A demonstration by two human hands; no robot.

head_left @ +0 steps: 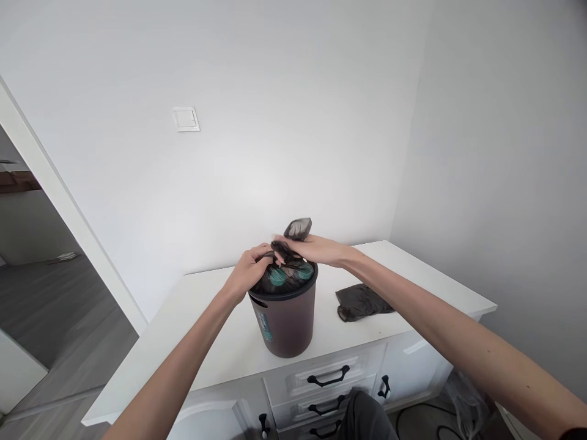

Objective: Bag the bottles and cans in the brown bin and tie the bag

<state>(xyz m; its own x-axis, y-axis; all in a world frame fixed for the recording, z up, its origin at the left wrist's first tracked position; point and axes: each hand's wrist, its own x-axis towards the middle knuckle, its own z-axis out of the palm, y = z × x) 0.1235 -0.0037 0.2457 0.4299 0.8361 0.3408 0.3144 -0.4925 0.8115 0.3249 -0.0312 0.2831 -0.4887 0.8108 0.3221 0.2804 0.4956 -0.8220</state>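
Note:
A dark purple-brown trash can (pixel 288 324) with a black rim stands on the white cabinet top. Inside it sits a thin black garbage bag (pixel 263 283), with teal round shapes showing through the plastic. Above the rim, my left hand (pixel 250 266) pinches the gathered top of the bag on the left side. My right hand (pixel 316 249) grips the same gathered plastic from the right, and a loose end of the bag sticks up over it. The fingertips of both hands are partly hidden by plastic. Right of the can lies a folded black bag (pixel 360 302), partly behind my right forearm.
The white cabinet (pixel 220 354) has drawers and doors with black handles. Behind it is a wall with a light switch (pixel 186 118). A doorway opens at left. My knee (pixel 367 418) is close to the drawers; clear plastic (pixel 465 403) and a black cable lie at lower right.

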